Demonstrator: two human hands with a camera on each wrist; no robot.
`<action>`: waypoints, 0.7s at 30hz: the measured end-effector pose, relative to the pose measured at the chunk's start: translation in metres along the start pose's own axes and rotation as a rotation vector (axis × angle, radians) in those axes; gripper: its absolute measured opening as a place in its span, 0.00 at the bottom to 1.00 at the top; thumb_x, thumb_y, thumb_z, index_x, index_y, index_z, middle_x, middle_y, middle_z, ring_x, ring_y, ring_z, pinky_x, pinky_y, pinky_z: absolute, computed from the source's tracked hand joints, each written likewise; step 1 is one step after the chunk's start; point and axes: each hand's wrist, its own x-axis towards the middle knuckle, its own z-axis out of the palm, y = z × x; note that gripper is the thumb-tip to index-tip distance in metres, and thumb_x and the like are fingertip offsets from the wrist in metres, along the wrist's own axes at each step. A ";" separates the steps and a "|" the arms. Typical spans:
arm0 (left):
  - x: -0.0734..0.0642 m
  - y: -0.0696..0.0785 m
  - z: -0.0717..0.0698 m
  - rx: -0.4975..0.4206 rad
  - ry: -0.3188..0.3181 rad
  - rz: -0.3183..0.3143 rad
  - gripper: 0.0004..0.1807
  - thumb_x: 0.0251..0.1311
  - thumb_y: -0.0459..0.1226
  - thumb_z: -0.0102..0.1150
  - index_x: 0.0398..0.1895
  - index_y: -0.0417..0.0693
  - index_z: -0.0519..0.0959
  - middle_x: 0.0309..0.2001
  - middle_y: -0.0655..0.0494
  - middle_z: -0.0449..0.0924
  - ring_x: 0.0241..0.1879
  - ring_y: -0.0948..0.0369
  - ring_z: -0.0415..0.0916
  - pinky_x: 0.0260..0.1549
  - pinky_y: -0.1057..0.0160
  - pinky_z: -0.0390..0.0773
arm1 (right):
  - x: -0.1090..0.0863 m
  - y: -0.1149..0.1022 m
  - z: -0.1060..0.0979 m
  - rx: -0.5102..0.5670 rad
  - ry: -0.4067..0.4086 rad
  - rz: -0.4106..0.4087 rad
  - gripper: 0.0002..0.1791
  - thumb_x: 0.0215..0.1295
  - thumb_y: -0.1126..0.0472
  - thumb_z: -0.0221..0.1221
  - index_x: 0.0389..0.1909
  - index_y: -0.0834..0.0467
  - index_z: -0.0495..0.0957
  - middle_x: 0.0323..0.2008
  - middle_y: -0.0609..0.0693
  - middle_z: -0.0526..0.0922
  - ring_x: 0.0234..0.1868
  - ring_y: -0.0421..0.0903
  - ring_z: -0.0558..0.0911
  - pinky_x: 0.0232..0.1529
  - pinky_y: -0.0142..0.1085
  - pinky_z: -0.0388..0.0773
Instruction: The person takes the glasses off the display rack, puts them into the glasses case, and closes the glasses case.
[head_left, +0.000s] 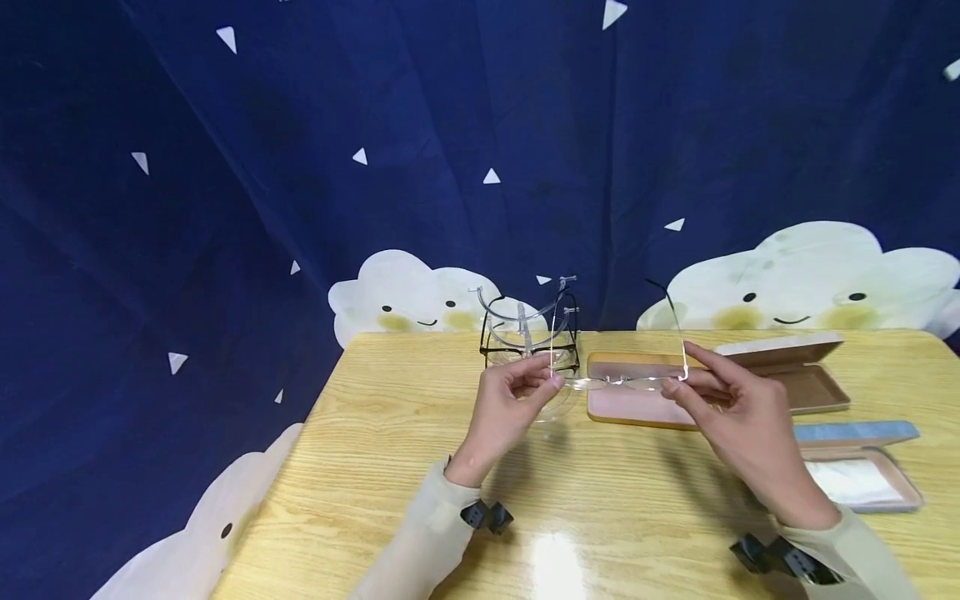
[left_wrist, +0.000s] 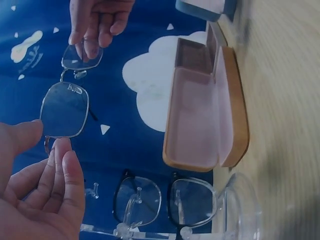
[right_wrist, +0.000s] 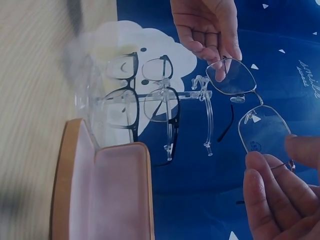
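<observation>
A pair of thin metal-rimmed glasses [head_left: 617, 381] is held up between both hands above the table, its temples unfolded and pointing away. My left hand [head_left: 506, 404] pinches the left end of the frame between thumb and fingers. At the opposite end, my right hand [head_left: 738, 425] grips the frame near the hinge. Both wrist views show the clear lenses [left_wrist: 65, 110] and the nose pads between them. Behind the left hand stands a clear display stand [right_wrist: 209, 122] bearing two pairs of dark-framed glasses [right_wrist: 132, 112].
An open orange glasses case [head_left: 626, 408] with pink lining lies behind the held glasses. To the right are an open brown-lined case [head_left: 817, 390] and an open blue case [head_left: 855, 432] with a white cloth [head_left: 851, 482] inside. A dark blue curtain [head_left: 450, 100] hangs behind the wooden table [head_left: 375, 467].
</observation>
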 end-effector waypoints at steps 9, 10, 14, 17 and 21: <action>-0.002 -0.001 0.007 0.034 -0.026 -0.007 0.19 0.67 0.36 0.69 0.57 0.34 0.84 0.43 0.38 0.89 0.39 0.65 0.85 0.44 0.72 0.86 | -0.005 0.008 -0.004 0.000 0.011 -0.017 0.30 0.60 0.69 0.73 0.65 0.65 0.79 0.33 0.13 0.83 0.37 0.16 0.83 0.38 0.13 0.78; -0.002 -0.002 0.007 0.037 -0.026 -0.007 0.19 0.67 0.35 0.69 0.57 0.34 0.84 0.43 0.39 0.89 0.39 0.65 0.85 0.44 0.72 0.86 | -0.005 0.009 -0.003 0.001 0.011 -0.018 0.30 0.60 0.70 0.73 0.65 0.66 0.79 0.33 0.12 0.82 0.37 0.16 0.83 0.38 0.13 0.78; -0.002 -0.003 0.007 0.037 -0.026 -0.009 0.18 0.67 0.35 0.69 0.56 0.34 0.84 0.43 0.39 0.89 0.38 0.66 0.84 0.43 0.72 0.86 | -0.006 0.009 -0.002 -0.002 0.007 -0.024 0.30 0.60 0.70 0.73 0.64 0.66 0.79 0.33 0.12 0.82 0.37 0.16 0.83 0.39 0.13 0.78; -0.002 -0.003 0.006 0.030 -0.027 -0.013 0.18 0.67 0.35 0.69 0.56 0.34 0.84 0.43 0.38 0.89 0.37 0.68 0.84 0.42 0.73 0.86 | -0.006 0.009 -0.002 -0.003 -0.001 -0.024 0.30 0.61 0.69 0.73 0.65 0.66 0.79 0.33 0.13 0.82 0.37 0.16 0.83 0.40 0.13 0.78; -0.002 -0.002 0.005 0.024 -0.025 -0.017 0.18 0.66 0.35 0.70 0.56 0.34 0.85 0.42 0.38 0.89 0.36 0.68 0.83 0.40 0.74 0.85 | -0.007 0.009 -0.001 -0.013 -0.008 -0.021 0.29 0.61 0.68 0.73 0.64 0.66 0.79 0.33 0.14 0.83 0.38 0.15 0.83 0.41 0.12 0.77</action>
